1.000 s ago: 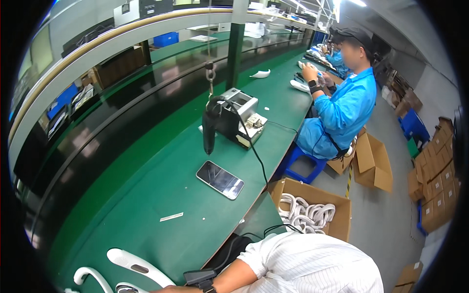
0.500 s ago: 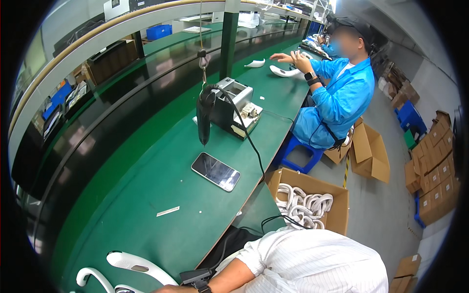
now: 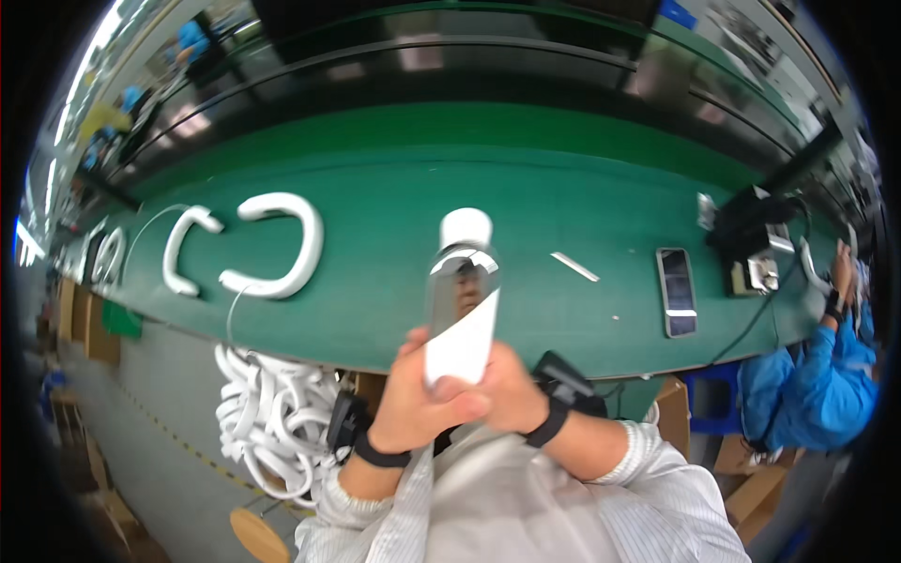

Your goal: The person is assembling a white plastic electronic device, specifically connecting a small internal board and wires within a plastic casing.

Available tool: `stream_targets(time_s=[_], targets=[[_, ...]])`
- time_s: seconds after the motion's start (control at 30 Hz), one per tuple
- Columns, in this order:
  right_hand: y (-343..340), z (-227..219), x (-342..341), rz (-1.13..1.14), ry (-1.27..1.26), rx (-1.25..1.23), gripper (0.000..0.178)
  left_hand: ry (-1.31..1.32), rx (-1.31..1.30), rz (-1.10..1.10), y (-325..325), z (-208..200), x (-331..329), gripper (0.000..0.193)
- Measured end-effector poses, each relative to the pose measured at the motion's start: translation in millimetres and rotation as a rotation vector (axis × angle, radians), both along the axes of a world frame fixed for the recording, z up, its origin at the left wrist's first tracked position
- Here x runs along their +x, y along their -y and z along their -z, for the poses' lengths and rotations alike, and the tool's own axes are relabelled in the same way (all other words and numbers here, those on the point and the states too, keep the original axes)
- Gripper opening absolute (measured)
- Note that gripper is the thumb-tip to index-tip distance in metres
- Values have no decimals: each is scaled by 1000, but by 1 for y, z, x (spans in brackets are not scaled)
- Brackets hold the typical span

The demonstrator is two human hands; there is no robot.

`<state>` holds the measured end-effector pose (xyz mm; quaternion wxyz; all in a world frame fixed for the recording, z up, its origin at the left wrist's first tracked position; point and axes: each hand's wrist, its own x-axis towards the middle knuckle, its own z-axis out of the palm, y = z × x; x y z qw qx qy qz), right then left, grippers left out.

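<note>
Both my hands hold a white, long piece (image 3: 460,352) upright above the bench's near edge; its upper part is glossy and mirror-like. My left hand (image 3: 413,403) wraps its lower end from the left, thumb across the front. My right hand (image 3: 511,385) closes round it from the right, fingers partly hidden. Just beyond its top shows a white rounded end (image 3: 466,226); I cannot tell whether it is part of the same piece. To the left on the bench lie a large white C-shaped piece (image 3: 308,246) and a smaller white curved piece (image 3: 175,251).
Right on the green bench (image 3: 404,197) lie a thin pale strip (image 3: 574,266) and a phone (image 3: 678,293). A black device (image 3: 748,249) with a cable stands farther right, near a co-worker in blue (image 3: 812,385). Many white curved pieces (image 3: 267,413) are piled below the bench's left edge.
The view has swung left, from the co-worker's side to the bench ahead. Both my hands now show, gripping the white piece; before, only one forearm and part of its hand showed beside white pieces.
</note>
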<state>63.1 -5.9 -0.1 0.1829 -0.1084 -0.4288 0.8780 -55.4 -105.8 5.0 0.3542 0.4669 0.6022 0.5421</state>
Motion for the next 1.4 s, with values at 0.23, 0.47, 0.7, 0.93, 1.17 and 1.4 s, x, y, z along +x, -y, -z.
stream_targets(time_s=[0.23, 0.47, 0.7, 0.93, 1.17, 1.4], targets=[[-25, 1, -5, -116, -75, -31, 81, 230, -13, 96, -9, -10, 1, 43], [-40, -5, -5, -128, -55, 42, 92, 543, 25, 48, -19, -22, 10, 25], [-36, -7, -1, -56, -45, -12, 83, 355, 30, -119, -24, -21, 23, 29], [-49, -9, -4, -124, 68, 126, 72, 428, -22, -81, -26, -28, 10, 40], [-46, -23, -17, 38, 69, -11, 62, 507, 153, -52, -15, -4, 14, 33], [-42, -26, -19, 54, 44, -27, 62, 417, 119, -142, -20, -3, 18, 26]])
